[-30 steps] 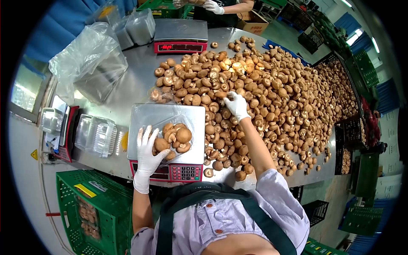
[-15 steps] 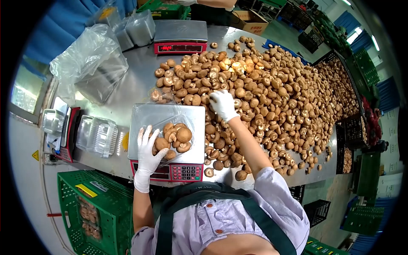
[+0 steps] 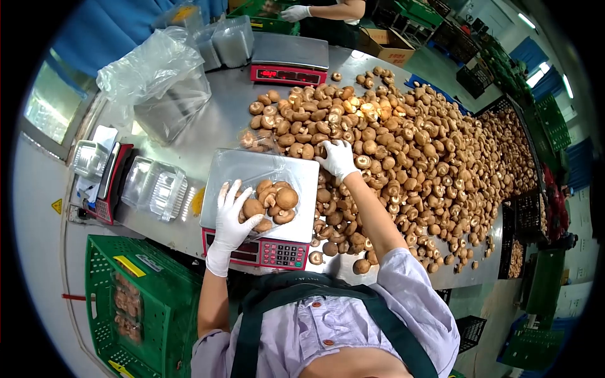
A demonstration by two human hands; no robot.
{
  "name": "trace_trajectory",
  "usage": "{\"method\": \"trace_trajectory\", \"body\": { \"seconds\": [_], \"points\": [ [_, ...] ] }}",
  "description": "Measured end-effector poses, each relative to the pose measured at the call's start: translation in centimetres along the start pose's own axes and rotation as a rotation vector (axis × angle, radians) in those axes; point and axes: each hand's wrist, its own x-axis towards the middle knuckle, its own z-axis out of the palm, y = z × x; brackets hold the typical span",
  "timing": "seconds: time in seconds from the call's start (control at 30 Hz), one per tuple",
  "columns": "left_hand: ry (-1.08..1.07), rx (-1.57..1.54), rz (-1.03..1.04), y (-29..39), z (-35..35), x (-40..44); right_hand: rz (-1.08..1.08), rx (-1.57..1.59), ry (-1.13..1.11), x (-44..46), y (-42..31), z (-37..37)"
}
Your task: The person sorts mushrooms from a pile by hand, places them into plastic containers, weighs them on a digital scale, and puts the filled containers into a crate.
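Observation:
My left hand [image 3: 234,217], in a white glove, lies with fingers spread along the left side of a clear plastic tray [image 3: 295,173]. Its thumb rests against the brown mushrooms [image 3: 270,200] grouped in that tray. Beneath the tray is the metal plate of a red weighing scale [image 3: 217,170], its keypad facing me. My right hand [image 3: 338,159], gloved too, is at the left edge of the large mushroom pile [image 3: 403,157]. Its fingers are curled round a mushroom [image 3: 321,150], mostly hidden by the glove.
A second red scale [image 3: 290,57] stands at the back, beside stacked clear trays [image 3: 232,41] and a plastic bag [image 3: 151,69]. More clear trays [image 3: 154,188] and another scale [image 3: 113,183] are at left. A green crate [image 3: 126,252] holds packed mushrooms below. A co-worker's gloved hand [image 3: 295,13] shows behind.
The view has shifted, so the table appears further right. My right hand's fingers have closed on a mushroom at the pile's edge. My left hand stays by the tray.

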Motion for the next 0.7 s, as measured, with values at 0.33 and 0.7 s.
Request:
{"method": "trace_trajectory", "body": {
  "seconds": [0.33,0.7],
  "points": [
    [-0.022,-0.042,-0.047,0.0,-0.3,-0.1,0.035,0.091,0.373,-0.6,1.0,1.6],
    [-0.007,-0.072,-0.057,-0.8,0.2,-0.1,0.345,1.415,0.007,-7.1,-4.3,-7.6]
  ]
}}
